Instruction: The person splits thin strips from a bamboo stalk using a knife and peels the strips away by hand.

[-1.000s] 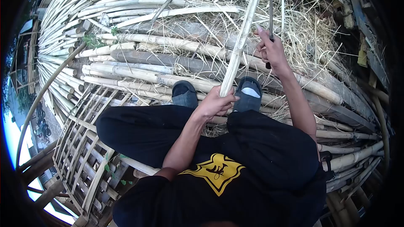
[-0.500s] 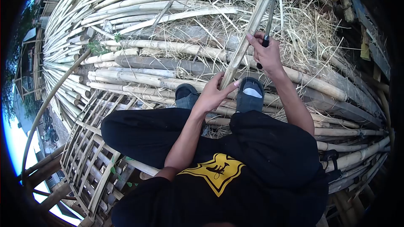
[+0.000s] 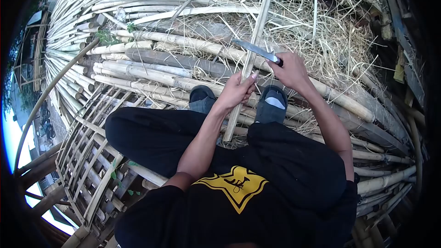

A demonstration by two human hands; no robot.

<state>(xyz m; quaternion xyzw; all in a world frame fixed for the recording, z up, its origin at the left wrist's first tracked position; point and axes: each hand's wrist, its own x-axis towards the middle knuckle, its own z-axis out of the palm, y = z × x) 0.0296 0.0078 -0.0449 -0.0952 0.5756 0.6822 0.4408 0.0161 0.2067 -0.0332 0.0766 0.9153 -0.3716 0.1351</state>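
Observation:
A long, flat bamboo strip (image 3: pixel 260 25) slants from between my legs up toward the pile in front. My left hand (image 3: pixel 236 93) is closed around it below its middle, and its lower end hangs free by my feet. My right hand (image 3: pixel 290 70) grips the black handle of a knife (image 3: pixel 257 49). The knife's blade points left and lies across the strip, a little above my left hand. Whether the edge touches the strip I cannot tell.
Bamboo poles (image 3: pixel 183 41) lie in rows under my sandals (image 3: pixel 271 108) and fan out to the left. Thin shavings (image 3: pixel 340 50) cover the ground ahead and right. A woven bamboo lattice (image 3: pixel 92 156) stands at my left knee. A thin, bent pole (image 3: pixel 50 92) arches at the far left.
The knife has swung from pointing forward to lying across the strip. The strip has slid down toward me, and my left hand now holds it higher up from its lower end.

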